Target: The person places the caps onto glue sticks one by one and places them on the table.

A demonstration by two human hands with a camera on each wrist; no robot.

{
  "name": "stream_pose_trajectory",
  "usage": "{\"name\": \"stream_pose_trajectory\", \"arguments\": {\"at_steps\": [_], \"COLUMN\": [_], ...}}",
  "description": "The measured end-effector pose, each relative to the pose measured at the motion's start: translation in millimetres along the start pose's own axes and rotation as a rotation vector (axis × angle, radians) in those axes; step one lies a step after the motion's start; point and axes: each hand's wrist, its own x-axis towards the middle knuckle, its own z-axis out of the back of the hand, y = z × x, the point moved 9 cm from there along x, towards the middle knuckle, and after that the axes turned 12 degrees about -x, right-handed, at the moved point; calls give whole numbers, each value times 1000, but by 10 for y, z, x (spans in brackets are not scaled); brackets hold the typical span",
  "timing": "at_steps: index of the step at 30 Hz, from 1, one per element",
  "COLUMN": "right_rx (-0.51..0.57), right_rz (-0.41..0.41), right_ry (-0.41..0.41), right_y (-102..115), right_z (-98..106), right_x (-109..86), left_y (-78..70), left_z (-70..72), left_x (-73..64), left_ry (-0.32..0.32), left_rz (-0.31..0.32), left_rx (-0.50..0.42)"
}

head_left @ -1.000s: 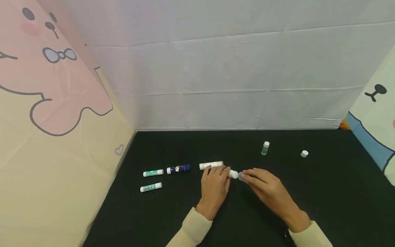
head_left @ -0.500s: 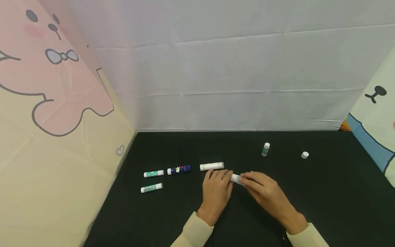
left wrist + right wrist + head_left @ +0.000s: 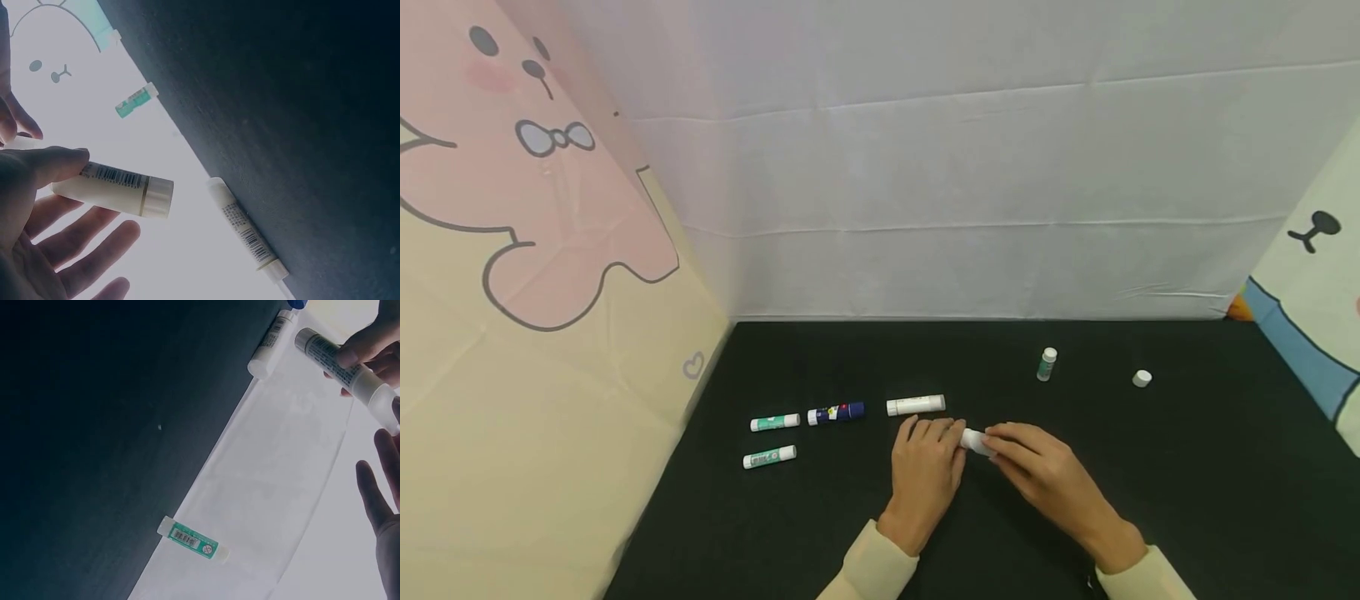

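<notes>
My left hand (image 3: 925, 483) holds a white glue stick (image 3: 119, 190) between thumb and fingers, a little above the black table. Printed text and a barcode show on its label in both wrist views. A translucent cap (image 3: 382, 407) sits on the end facing right. From the other side, the fingertips of my right hand (image 3: 1052, 479) pinch this cap. They partly hide it in the head view. Just behind my left hand, another white glue stick (image 3: 915, 406) lies on its side.
On the left lie a dark blue glue stick (image 3: 836, 413) and two green-and-white ones, one farther back (image 3: 775, 422) and one nearer (image 3: 769, 457). A small green glue stick (image 3: 1047, 365) stands upright at the back right. Right of it lies a white cap (image 3: 1142, 378).
The translucent cap, apart from the glue stick a second ago, has moved left onto its end in my right hand. My left hand has shifted slightly nearer, away from the lying white stick.
</notes>
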Motion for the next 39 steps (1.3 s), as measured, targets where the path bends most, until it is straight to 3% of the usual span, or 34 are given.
{"name": "stream_pose_trajectory", "arguments": {"at_steps": [10,15,30,39], "right_rx": [18,11,15,40], "right_rz": [-41,-24,-10,-33], "right_ry": [39,26,35,15], "right_y": [-4,9,16,40], "right_z": [-36,-51,-122,-130], "right_x": [-13,-11,-33,-47], "left_y": [-37,-68,-111,-119], "left_z": [3,12,55,84], "left_x": [-19,-23,-49,-72], "left_ry": [15,29,41,26], "left_rz": [-15,-29,-119,-161], "left_rx": [28,32,-38,-8]}}
